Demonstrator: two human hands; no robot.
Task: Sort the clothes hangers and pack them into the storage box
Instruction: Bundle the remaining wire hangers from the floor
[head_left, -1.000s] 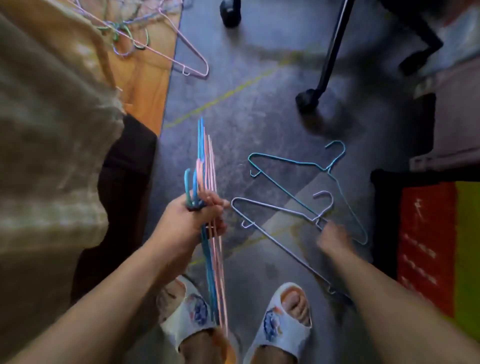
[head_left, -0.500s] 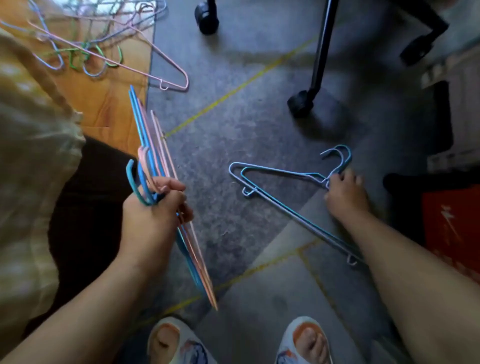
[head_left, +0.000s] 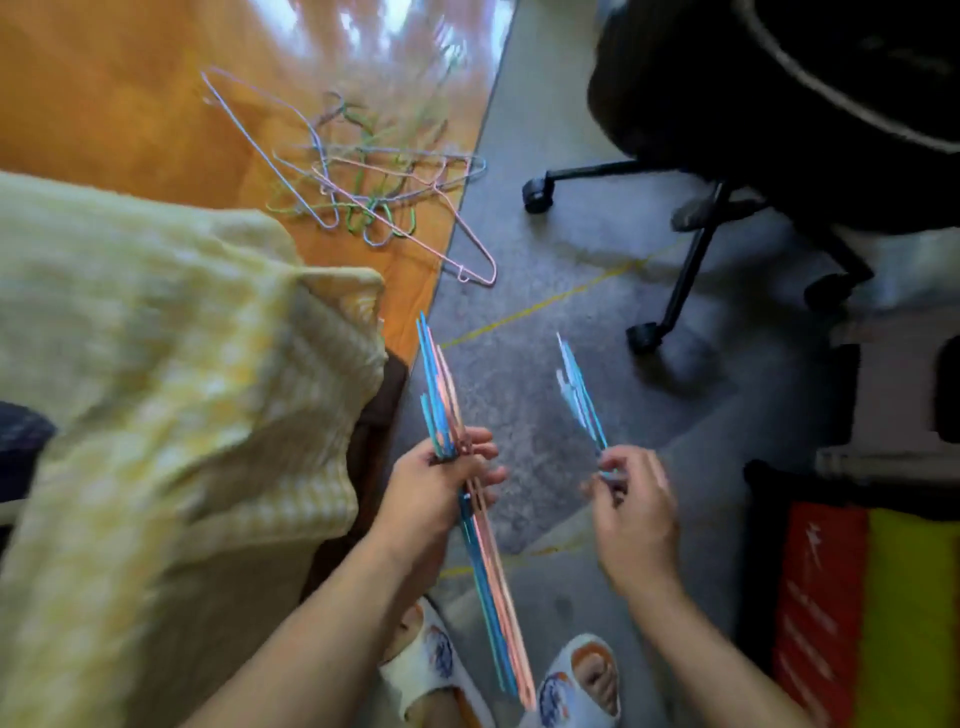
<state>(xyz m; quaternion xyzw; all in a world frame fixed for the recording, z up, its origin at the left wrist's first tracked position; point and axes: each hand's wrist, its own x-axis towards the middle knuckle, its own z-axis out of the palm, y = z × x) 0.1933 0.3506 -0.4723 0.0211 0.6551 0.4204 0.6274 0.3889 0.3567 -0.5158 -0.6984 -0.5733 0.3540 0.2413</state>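
Head view: left hand (head_left: 426, 493) grips stacked hangers (head_left: 488, 561); right hand (head_left: 636, 514) pinches blue hangers (head_left: 579, 395).

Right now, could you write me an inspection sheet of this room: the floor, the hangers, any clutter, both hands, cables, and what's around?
Surface: grey floor with yellow lines, orange floor at the left.
Job's things: bundle of blue and pink hangers in left hand; a few light blue hangers in right hand; tangled pile of hangers on orange floor. No storage box clearly seen.
Clutter: yellow checked cloth.
Hands: left hand grips bundle; right hand pinches its hangers.
Cables: nothing seen.
Surroundings: black office chair, red and yellow object.
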